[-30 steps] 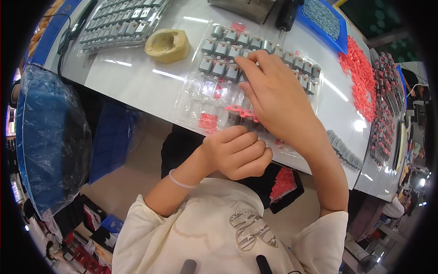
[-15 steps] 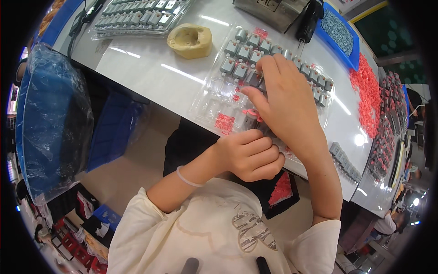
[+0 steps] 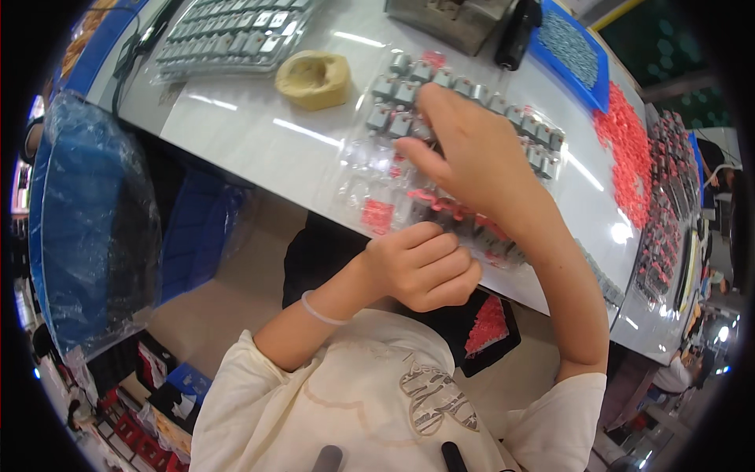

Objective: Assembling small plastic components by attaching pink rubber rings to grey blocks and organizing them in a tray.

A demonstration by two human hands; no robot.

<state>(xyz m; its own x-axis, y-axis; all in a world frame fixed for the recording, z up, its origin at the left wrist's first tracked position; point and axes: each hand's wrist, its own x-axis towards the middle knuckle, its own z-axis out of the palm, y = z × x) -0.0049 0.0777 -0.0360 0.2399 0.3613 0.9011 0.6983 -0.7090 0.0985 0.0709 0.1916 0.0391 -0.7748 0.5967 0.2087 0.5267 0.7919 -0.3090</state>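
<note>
My right hand reaches over a clear plastic tray holding rows of small grey motors. Its thumb and index finger are apart around motors in the middle rows; the other fingertips are hidden behind the hand. At the tray's near edge, my left hand is closed in a fist, and whatever lies inside it is hidden. Just beyond that fist, pink-red plastic parts sit on motors in the near rows. A red printed patch shows at the tray's near left.
A yellow hollowed block stands left of the tray, near stacked motor trays. Beyond are a metal fixture and a black power screwdriver. A blue bin of small parts and a red parts pile lie right.
My right hand has moved slightly left and away from me over the motors. My left fist stays closed in nearly the same place. The whole view has shifted a little.
</note>
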